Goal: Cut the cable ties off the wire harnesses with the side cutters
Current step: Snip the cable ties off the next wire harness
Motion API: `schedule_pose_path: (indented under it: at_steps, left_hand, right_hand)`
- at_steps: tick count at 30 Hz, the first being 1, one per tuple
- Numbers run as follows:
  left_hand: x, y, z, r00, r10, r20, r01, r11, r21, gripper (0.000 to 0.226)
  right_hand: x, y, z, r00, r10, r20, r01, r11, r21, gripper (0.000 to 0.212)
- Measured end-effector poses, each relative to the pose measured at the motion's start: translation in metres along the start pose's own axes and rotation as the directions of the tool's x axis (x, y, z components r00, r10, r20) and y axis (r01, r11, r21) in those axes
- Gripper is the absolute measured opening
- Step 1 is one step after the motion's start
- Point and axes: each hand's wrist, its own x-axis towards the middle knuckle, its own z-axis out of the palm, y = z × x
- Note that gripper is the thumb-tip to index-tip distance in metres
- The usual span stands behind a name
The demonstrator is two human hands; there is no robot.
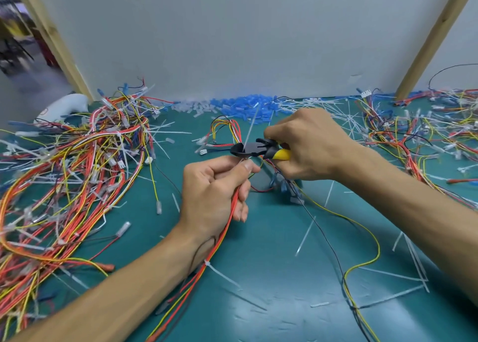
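Wire harness (223, 232), limp, light and likely springy, rises off the green mat (258, 269) pinched in the left hand (214, 186) just below its stiff white cable tie (250, 129), best held there, while the right hand (307, 145) grips the side cutters (256, 149) with jaws at the tie.

Left hand (214, 186) pinches the wire harness (224, 238) with curled fingers; right hand (307, 145), just beyond, grips the side cutters (258, 149).

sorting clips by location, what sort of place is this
Probably a workbench in a wiring or electronics assembly shop: heaps of wire harnesses lie on a green mat, cut cable ties are strewn about, and the right hand holds side cutters.
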Motion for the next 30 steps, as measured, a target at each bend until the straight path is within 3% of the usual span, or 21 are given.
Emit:
schedule_pose_path:
  at_steps: [6,11,20,30]
  left_hand:
    - [0.0019,0.0,-0.0009,1.0,0.0,-0.028,0.0,1.0,-0.005,0.019]
    - [0.0005,0.0,-0.0015,1.0,-0.008,-0.028,0.008,1.0,-0.017,0.021]
    - [0.0021,0.001,-0.0019,0.999,-0.011,-0.052,0.009,1.0,-0.026,0.021]
    - [0.0009,0.0023,-0.0011,0.999,-0.004,-0.054,0.004,1.0,0.003,0.021]
  right_hand:
    - [0.0006,-0.0012,-0.0019,0.999,-0.026,-0.024,0.026,1.0,0.004,0.019]
    - [-0.0011,-0.0038,0.0049,0.998,0.043,-0.034,-0.042,0.999,0.031,0.027]
    - [0.0002,-0.0067,0.0061,0.999,0.039,0.006,-0.039,0.999,0.01,0.012]
    - [0.0018,-0.0045,0.0026,1.0,0.007,0.005,-0.008,1.0,0.022,0.021]
